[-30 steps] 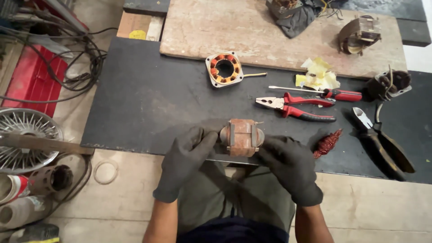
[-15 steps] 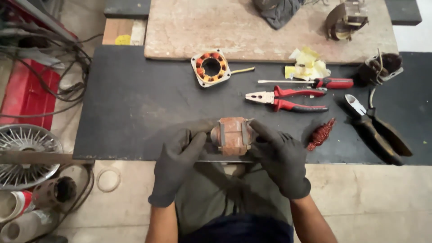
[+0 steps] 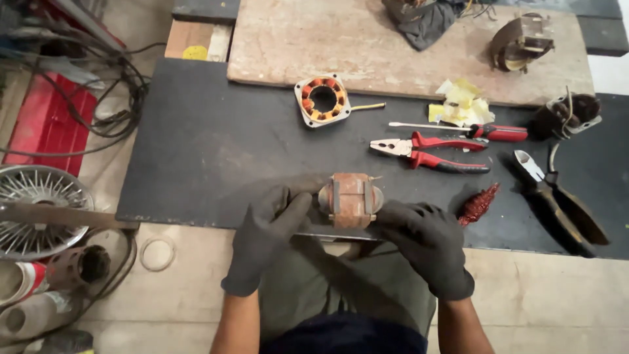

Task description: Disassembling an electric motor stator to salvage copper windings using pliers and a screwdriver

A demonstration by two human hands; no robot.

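Hands, left [image 3: 265,239] and right [image 3: 426,246], grasping copper-wound coil [image 3: 350,200] at dark slab [image 3: 216,144] edge; concrete floor [image 3: 563,301].

1. Two gloved hands, left [image 3: 265,239] and right [image 3: 426,246], at lower centre.
2. One copper-wound coil [image 3: 350,200] between them.
3. One square stator [image 3: 322,99], upper centre.
4. One pair of red pliers [image 3: 432,152] and one red screwdriver [image 3: 472,130], right of centre.
5. One pair of dark snips [image 3: 557,196], far right.
6. One reddish wire bundle [image 3: 478,204], right of centre.
7. Perhaps two more motor parts, upper right [image 3: 521,42] and right edge [image 3: 567,115]; hard to make out.
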